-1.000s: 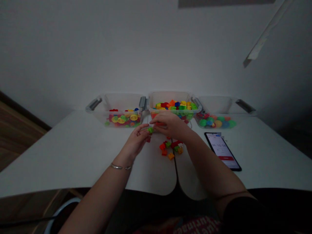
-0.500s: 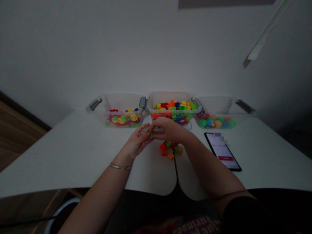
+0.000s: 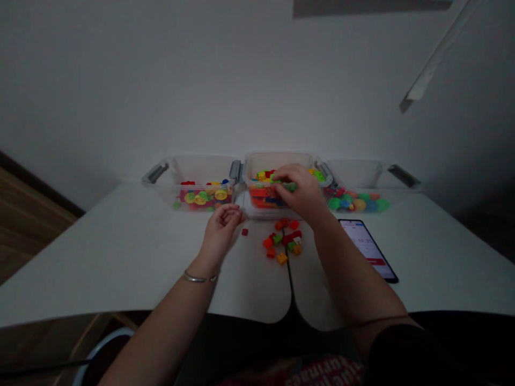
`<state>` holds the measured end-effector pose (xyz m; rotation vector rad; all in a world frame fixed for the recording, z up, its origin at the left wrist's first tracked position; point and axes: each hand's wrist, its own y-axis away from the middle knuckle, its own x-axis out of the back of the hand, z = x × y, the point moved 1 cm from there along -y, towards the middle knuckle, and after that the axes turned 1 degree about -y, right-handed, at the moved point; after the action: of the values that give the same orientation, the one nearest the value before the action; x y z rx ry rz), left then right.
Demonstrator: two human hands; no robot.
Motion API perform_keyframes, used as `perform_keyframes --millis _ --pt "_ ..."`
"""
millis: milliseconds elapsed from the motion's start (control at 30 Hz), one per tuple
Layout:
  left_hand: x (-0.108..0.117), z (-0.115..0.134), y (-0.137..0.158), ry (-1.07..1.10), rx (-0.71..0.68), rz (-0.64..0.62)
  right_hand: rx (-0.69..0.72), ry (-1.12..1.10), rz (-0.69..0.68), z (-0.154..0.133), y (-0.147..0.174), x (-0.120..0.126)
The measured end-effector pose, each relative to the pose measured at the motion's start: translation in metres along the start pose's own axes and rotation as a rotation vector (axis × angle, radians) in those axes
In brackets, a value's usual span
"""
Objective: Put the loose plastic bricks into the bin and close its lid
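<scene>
My right hand is pinched at the front rim of the middle clear bin, fingertips closed on a light green toy block. The hand covers part of the bin's colourful blocks. Lower on the left, my left hand hovers above the table with its fingers curled together; whether something is inside them is hidden. Just right of it a small dark red block lies on the table. A loose group of red, orange, green and yellow blocks, with an orange-yellow block nearest me, lies between my forearms.
A clear bin of mixed toy pieces stands at the left, another bin with coloured balls at the right. A phone lies beside my right forearm. A seam splits the white table; the wall rises behind the bins.
My hands were together over a small green piece and have parted. The right hand has moved forward to the middle bin with the green block; the left has drawn back slightly, fingers now curled.
</scene>
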<state>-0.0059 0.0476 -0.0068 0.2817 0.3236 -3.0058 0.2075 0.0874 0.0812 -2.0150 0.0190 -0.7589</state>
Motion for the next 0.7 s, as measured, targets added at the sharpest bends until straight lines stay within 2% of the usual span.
perform_keyframes --millis 67,133,200,300,467,700 --pt "0.002 -0.002 0.000 -0.194 -0.093 -0.005 -0.034 0.088 0.095 0.007 -0.001 0.007" --pt "0.004 -0.004 0.001 -0.410 -0.190 -0.011 -0.107 0.175 0.125 0.014 0.000 0.012" --pt "0.006 -0.006 0.001 -0.620 -0.275 -0.045 -0.195 0.261 0.088 0.020 0.001 0.015" --pt "0.009 -0.007 0.001 -0.832 -0.330 -0.164 -0.277 0.337 0.009 0.026 0.003 0.016" --pt "0.010 -0.010 0.001 -0.998 -0.321 -0.270 -0.317 0.441 -0.044 0.029 0.002 0.014" --pt "0.007 -0.016 0.002 -1.127 -0.265 -0.358 -0.318 0.569 -0.243 0.019 0.000 0.008"
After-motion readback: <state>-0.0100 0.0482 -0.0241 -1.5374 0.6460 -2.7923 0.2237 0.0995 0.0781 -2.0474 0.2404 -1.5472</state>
